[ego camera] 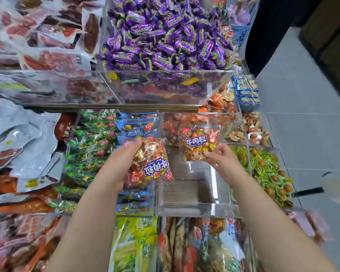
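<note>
Your left hand (124, 160) grips the upside-down beef cubes packet (151, 163) by its side, thumb over the top corner and fingers curled behind it. It holds the packet in the air above the wall between the blue packets (136, 124) and the clear acrylic bin (194, 195). Your right hand (222, 158) pinches the lower edge of the upright beef cubes packet (199, 144), which stands at the far end of that bin.

The pinch is only on a thin strip of slick film. If you let go before the packet leans on something, it will likely flop flat onto the bin's bare floor. The packet in your left hand has its label inverted, so if you set it down as it is, the two faces will not match. It also hangs over the divider, so a straight drop could catch on the wall or land among the blue packets. Your right forearm passes close to the green-wrapped snacks (269, 173), and a careless pull back may knock them.
</note>
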### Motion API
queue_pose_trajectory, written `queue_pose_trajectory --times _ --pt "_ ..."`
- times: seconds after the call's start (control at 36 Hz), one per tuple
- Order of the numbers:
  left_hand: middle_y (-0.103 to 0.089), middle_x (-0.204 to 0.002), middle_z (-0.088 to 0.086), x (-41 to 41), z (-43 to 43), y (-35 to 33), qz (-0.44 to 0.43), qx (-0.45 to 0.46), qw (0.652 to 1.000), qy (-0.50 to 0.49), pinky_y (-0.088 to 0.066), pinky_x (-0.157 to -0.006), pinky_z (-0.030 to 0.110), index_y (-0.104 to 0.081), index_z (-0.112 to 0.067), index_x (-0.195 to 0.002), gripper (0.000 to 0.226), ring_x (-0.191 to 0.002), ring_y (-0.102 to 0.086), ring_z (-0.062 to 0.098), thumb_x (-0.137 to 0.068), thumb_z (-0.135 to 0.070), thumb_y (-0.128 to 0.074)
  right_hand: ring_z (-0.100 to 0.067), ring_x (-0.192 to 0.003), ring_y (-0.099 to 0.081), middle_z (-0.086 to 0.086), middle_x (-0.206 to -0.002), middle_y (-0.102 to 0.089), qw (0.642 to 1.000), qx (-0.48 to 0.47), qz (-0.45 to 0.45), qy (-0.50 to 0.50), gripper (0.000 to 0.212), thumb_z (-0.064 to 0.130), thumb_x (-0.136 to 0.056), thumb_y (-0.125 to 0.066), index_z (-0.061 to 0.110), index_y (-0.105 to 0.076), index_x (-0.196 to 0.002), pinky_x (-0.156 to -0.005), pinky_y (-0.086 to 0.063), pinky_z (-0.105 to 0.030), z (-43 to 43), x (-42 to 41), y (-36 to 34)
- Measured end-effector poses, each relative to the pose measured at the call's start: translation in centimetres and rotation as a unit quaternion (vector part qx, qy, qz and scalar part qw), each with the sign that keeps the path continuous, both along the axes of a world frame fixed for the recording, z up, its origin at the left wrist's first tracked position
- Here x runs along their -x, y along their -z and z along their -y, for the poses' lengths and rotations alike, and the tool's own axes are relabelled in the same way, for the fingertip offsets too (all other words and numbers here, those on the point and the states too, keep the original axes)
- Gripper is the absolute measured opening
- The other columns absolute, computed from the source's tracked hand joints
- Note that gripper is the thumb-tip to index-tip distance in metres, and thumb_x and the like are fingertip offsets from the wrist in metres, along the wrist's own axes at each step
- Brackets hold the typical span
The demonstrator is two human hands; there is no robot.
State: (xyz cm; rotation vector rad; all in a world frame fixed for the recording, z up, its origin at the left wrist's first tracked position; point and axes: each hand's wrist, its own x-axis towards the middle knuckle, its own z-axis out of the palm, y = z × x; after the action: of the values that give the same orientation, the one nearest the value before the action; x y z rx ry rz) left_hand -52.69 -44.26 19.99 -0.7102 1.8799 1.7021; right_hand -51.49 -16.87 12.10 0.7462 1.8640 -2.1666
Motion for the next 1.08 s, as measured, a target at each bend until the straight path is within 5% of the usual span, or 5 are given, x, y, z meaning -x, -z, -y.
queue_pose_trajectory --times 0.19,0.42,0.83,1.0,1.08 --pt "-0.076 -0.089 0.007 0.7 0.0 0.9 -0.001 -0.031 0.999 0.005 -0.058 -0.063 0.035 -0.068 -0.018 -0.102 0.033 -0.08 -0.074 0.025 -0.09 -0.047 -0.06 -0.019 -0.075 -0.054 -0.008 -0.081 -0.054 0.996 -0.067 0.036 0.048 0.038 -0.007 -0.076 -0.071 0.014 -0.041 -0.084 -0.072 -0.047 -0.035 4.0 4.7 6.5" --pt "-0.076 -0.094 0.009 0.8 0.5 1.1 0.01 -0.061 0.998 0.008 -0.058 -0.07 0.037 -0.063 -0.016 -0.112 0.042 -0.085 -0.074 0.027 -0.088 -0.05 -0.059 -0.028 -0.119 -0.049 -0.013 -0.127 -0.051 0.959 -0.282 0.029 -0.002 0.087 0.027 -0.059 -0.089 0.008 -0.038 -0.127 -0.105 -0.039 -0.042 6.0 7.3 8.9" --pt "-0.076 -0.084 0.008 0.7 -0.3 0.0 0.007 -0.087 0.996 0.003 -0.058 -0.059 0.035 -0.062 -0.013 -0.105 0.025 -0.073 -0.074 0.024 -0.098 -0.032 -0.048 -0.026 -0.139 -0.028 -0.011 -0.152 -0.025 0.98 -0.191 0.061 0.006 0.121 0.025 -0.063 -0.088 0.009 -0.005 -0.149 -0.116 -0.023 -0.044 5.4 6.2 8.3" --pt "-0.075 -0.094 0.005 0.0 -0.3 -0.8 -0.032 -0.073 0.992 0.095 -0.059 -0.06 0.038 -0.056 -0.018 -0.113 0.016 -0.082 -0.073 0.023 -0.097 -0.021 -0.054 -0.016 -0.093 -0.063 -0.007 -0.11 -0.064 0.996 -0.057 0.045 0.046 0.021 0.028 -0.087 -0.065 0.015 -0.06 -0.103 -0.08 -0.052 -0.029 4.7 2.9 1.8" --pt "-0.075 -0.098 0.006 0.3 -1.0 -1.4 -0.08 -0.027 0.985 0.153 -0.058 -0.075 0.047 -0.061 -0.023 -0.109 0.014 -0.088 -0.072 0.027 -0.095 -0.024 -0.058 -0.01 -0.072 -0.067 -0.001 -0.087 -0.07 0.988 0.145 0.001 -0.055 0.022 0.024 -0.081 -0.065 0.015 -0.061 -0.101 -0.061 -0.053 -0.021 5.0 1.1 -2.1"
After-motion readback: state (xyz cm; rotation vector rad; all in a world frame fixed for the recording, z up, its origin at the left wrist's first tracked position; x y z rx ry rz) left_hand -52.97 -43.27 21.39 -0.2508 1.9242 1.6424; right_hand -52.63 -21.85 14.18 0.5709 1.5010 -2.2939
